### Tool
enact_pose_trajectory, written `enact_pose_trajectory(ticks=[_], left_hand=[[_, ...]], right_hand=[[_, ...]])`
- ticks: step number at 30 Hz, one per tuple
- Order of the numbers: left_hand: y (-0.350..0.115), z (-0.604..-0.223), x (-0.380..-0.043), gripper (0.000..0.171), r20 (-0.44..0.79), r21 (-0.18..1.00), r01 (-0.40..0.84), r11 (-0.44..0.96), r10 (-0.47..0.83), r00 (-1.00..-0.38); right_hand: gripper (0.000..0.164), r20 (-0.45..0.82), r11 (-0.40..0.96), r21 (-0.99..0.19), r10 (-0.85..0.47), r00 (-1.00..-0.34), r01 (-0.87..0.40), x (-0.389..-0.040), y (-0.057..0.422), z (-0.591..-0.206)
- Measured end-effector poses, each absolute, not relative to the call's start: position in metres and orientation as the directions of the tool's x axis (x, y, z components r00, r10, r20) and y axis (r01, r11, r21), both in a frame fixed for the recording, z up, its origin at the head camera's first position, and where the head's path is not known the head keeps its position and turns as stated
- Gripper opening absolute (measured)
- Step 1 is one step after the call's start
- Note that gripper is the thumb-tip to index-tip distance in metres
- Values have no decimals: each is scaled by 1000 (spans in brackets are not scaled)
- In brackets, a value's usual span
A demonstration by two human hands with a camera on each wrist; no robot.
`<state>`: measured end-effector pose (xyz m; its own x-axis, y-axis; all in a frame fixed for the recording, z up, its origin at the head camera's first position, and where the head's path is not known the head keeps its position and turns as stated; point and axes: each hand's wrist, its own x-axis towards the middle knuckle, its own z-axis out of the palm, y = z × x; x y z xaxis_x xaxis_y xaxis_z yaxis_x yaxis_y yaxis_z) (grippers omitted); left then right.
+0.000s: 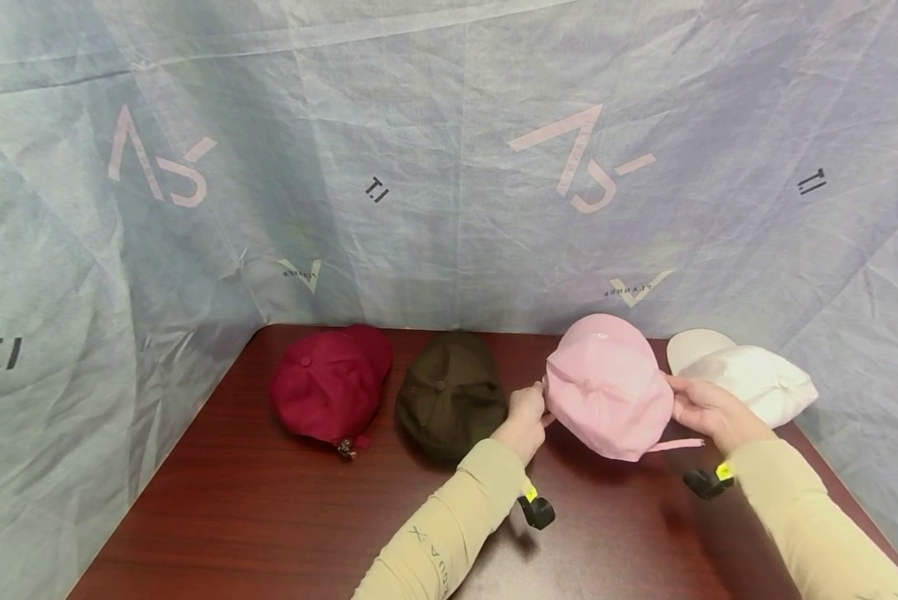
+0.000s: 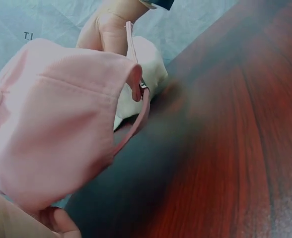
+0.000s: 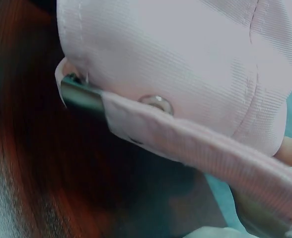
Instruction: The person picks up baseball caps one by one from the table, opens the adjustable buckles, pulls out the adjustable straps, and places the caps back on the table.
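Head view: left hand (image 1: pixel 525 419) and right hand (image 1: pixel 714 412), overlapping one far-right white cap (image 1: pixel 771 382), pinch one pink cap (image 1: pixel 608 387); one red cap (image 1: pixel 330 383), one brown cap (image 1: pixel 450 398) leftward.

Creased cloth walls (image 1: pixel 449 75) round a dark table (image 1: pixel 216 517)

Wrinkled grey-blue fabric hangs behind the table and along its left and right sides, a long fold (image 1: pixel 81 81) crossing the upper part. Pink angular marks (image 1: pixel 585 142), black "T.I" lettering (image 1: pixel 0 354) and pale V shapes (image 1: pixel 632 296) are printed on it. The tabletop is reddish-brown, wood-grained, with a whitish sheen toward the front.
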<state>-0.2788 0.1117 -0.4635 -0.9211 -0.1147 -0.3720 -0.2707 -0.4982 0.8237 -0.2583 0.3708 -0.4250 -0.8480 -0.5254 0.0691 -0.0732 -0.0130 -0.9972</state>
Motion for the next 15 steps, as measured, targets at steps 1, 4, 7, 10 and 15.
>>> enact_pose_trajectory(ticks=[1, 4, 7, 10, 15], left_hand=[[112, -463, -279, 19, -370, 821, -267, -504, -115, -922], [111, -464, -279, 21, -349, 816, -254, -519, -94, -932], [111, -463, -279, 23, -321, 818, -243, -522, -63, -945], [110, -461, -277, 23, -306, 818, -247, -520, -29, -951], [107, -454, -273, 22, -275, 803, -257, -537, 48, -960]], right_hand=[[31, 158, 176, -942, -521, -839, -286, -253, 372, -425], [39, 335, 444, -698, -492, -804, -562, -242, 374, -422], [35, 332, 435, -702, -501, -799, -565, -240, 373, -416], [32, 319, 446, -696, -511, -799, -563, -237, 372, -410], [25, 272, 426, -728, -539, -797, -537, -236, 373, -399]])
